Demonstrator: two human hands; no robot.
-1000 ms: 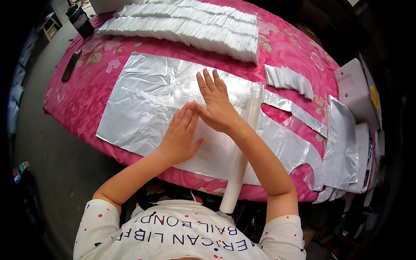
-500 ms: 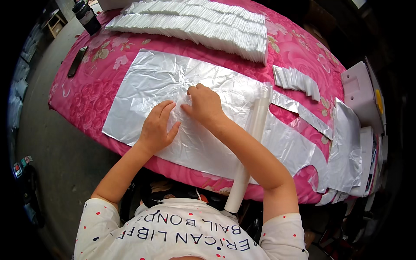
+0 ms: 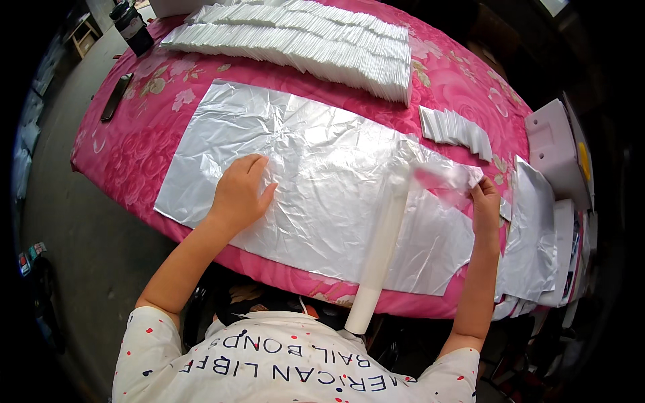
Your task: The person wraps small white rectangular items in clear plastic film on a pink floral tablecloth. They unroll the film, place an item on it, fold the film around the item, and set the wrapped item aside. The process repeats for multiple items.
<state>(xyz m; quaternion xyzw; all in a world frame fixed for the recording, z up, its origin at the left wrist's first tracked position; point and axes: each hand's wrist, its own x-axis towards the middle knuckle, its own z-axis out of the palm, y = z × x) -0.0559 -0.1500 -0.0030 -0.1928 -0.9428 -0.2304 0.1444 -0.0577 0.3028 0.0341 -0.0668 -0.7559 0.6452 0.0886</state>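
Note:
A large silvery-white plastic bag [image 3: 322, 208] lies spread flat and creased across the table. My left hand [image 3: 242, 191] rests on it near the middle, fingers stretched forward and thumb apart, holding nothing. At the bag's right end, my right hand [image 3: 486, 198] pinches a strip-like corner of the plastic between thumb and fingers. The plastic beside that hand is smeared by motion. Across the bag, between my two hands, lies a long whitish tube [image 3: 371, 285], its near end jutting past the table edge. Neither hand touches this tube.
Long rows of folded white packets [image 3: 295, 47] line the table's far side, with a smaller stack [image 3: 455, 133] at right. Silvery sheets [image 3: 531, 232] and a pale box [image 3: 554, 144] stand at the right edge. A phone [image 3: 117, 97] and dark bottle [image 3: 131, 28] are at left.
My right hand has moved from the middle of the bag to its right end and taken hold of a corner strip, shifting the plastic there. My left hand has stayed nearly in place.

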